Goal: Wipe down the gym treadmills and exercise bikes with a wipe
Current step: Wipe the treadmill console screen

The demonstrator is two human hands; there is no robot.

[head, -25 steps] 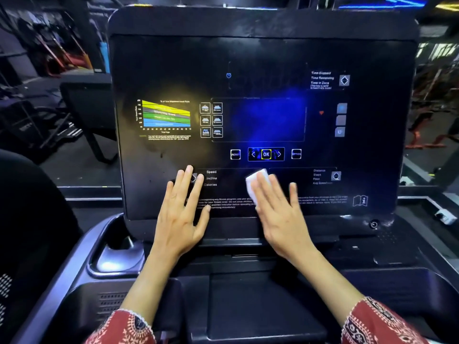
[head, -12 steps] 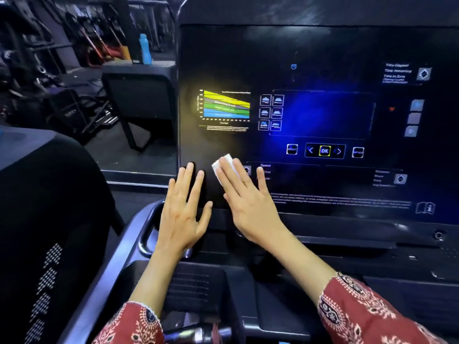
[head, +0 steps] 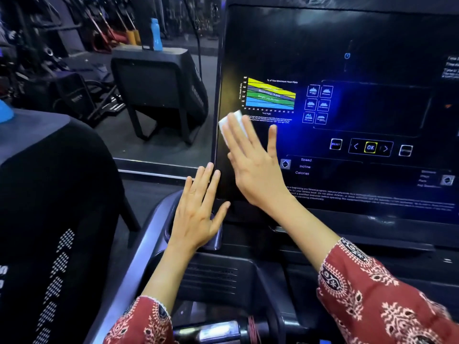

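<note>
The treadmill's black console panel (head: 347,45) fills the right side of the head view, with a coloured heart-rate chart and lit buttons. My right hand (head: 253,165) lies flat with straight fingers on the panel's lower left part, pressing a white wipe (head: 229,124) against it just below the chart. The wipe shows above my fingertips near the panel's left edge. My left hand (head: 198,212) is spread with straight fingers at the panel's bottom left corner, its fingertips at the edge.
A dark cup holder and grey side rail (head: 154,232) sit below my left hand. Another black machine (head: 49,207) stands close on the left. Behind are a black seat (head: 159,83), a blue bottle (head: 156,33) and gym equipment.
My right hand has slid the wipe leftward and upward across the panel, from the lower middle to below the chart. My left hand has shifted to the panel's left corner; the view turned left.
</note>
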